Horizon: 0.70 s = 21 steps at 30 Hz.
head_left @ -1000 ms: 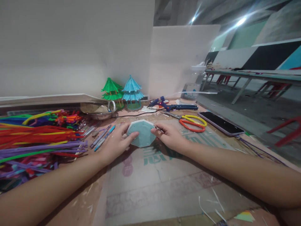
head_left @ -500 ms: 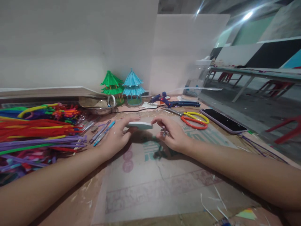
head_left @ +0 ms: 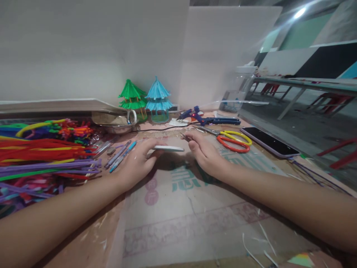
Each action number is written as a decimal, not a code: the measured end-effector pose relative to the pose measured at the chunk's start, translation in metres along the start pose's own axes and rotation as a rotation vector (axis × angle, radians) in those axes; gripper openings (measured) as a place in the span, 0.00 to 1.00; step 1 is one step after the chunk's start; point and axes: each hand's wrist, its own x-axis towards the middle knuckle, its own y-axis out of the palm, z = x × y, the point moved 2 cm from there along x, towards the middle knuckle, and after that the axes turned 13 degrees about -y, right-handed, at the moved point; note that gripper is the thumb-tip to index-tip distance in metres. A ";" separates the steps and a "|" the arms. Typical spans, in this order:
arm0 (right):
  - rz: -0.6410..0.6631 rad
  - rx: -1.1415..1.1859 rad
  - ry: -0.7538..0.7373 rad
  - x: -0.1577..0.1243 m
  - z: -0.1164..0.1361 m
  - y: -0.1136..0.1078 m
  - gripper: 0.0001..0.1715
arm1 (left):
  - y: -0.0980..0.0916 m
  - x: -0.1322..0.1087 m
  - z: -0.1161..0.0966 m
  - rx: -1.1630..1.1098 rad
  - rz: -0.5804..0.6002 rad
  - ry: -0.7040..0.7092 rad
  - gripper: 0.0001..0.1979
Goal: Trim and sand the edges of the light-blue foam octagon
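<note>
A thin, flat white piece, seen nearly edge-on, is pinched between the thumb and fingers of my left hand. To its right, my right hand is closed around a small pointed metal tool, whose tip shows past the fingers; its exact kind is hidden. The two hands are apart, both above a translucent printed sheet on the table. Scissors with yellow and orange handles lie beyond my right hand. Blue and purple pens lie left of my left hand.
Bundles of coloured pipe cleaners fill the left side. Green and blue small pavilions stand at the back, near a metal bowl and a blue glue gun. A phone lies at the right edge.
My right hand has turned and its fingers have closed more; the metal tool's tip now points up and left. The white piece has tilted to a thinner edge-on view. The camera has shifted slightly.
</note>
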 end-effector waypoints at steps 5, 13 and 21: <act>-0.035 -0.062 -0.162 0.001 0.008 -0.003 0.20 | 0.001 -0.001 0.002 0.017 -0.014 0.034 0.15; 0.026 -0.214 -0.305 0.004 0.016 -0.005 0.21 | 0.001 -0.001 0.004 -0.002 -0.040 0.030 0.12; 0.038 -0.277 -0.390 0.005 0.019 -0.004 0.19 | 0.002 -0.001 0.005 -0.007 -0.045 0.065 0.13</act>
